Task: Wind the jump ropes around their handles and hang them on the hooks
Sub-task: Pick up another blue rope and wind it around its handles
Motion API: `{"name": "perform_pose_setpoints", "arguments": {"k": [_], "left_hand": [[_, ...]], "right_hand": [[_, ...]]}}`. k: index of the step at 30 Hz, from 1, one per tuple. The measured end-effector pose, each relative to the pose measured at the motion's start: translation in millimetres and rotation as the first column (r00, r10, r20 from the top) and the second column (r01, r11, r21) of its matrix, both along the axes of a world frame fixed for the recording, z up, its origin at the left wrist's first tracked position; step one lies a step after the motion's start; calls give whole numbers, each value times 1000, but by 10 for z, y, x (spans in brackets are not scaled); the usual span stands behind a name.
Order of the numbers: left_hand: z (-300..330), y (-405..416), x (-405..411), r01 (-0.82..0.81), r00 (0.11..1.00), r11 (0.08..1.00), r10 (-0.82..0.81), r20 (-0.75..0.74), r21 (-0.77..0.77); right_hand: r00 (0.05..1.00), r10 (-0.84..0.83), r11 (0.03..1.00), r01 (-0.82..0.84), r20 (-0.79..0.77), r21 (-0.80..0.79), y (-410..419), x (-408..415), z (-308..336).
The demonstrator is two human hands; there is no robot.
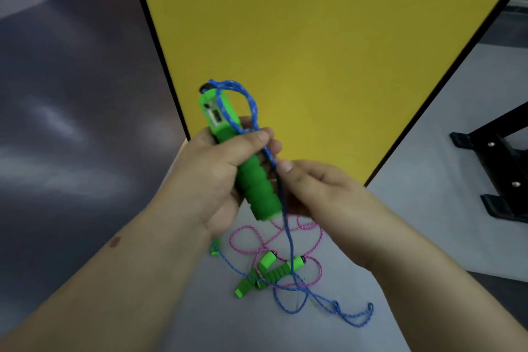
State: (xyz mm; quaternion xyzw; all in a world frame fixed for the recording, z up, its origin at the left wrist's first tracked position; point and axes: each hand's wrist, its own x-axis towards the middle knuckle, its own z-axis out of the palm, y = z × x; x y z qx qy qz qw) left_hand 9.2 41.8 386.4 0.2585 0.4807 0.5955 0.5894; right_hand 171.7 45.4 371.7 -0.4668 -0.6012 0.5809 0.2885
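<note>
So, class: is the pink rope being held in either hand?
No: the pink rope lies on the floor; the hands hold the blue rope.

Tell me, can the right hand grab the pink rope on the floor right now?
Probably not right away. The right hand is pinching the blue rope beside the green handle, and the pink rope lies lower down on the floor. Nothing blocks it, though.

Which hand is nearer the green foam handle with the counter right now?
Left. The left hand grips the green foam handle around its middle; the right hand sits just beside it, pinching the blue rope.
</note>
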Motion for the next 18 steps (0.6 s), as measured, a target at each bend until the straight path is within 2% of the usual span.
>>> {"name": "perform_pose_setpoints", "arguments": {"k": [2,4,6,9,11,13,15,18], "left_hand": [[37,33,-108,-70,997,997,71,30,-17],[11,32,-155,-75,997,996,75,1,-42],[-35,-27,-102,36,998,996,-40,-49,-82],[-87,-131,84,288,923,956,-294,-249,-62],[-116,-166,152,272,916,961,-276,-293,-56],[-116,-162,158,232,934,972,-230,-272,-27],[-91,-126,121,173,969,985,-171,-180,-2],[-19,-52,3,-10,1000,1000,10,-22,15]], "right_hand": [[992,108,993,-104,67,-62,-2,16,11],[1000,19,999,-18,17,-38,10,21,49],[989,-104,994,106,-104,10,27,13,82],[957,-223,971,235,-187,44,29,-14,115],[942,-271,959,282,-197,27,25,-20,114],[923,-302,951,308,-239,-10,23,-37,87],[931,-280,958,285,-233,-12,27,-34,43],[1000,-11,1000,11,-14,-18,13,7,-5]]}}
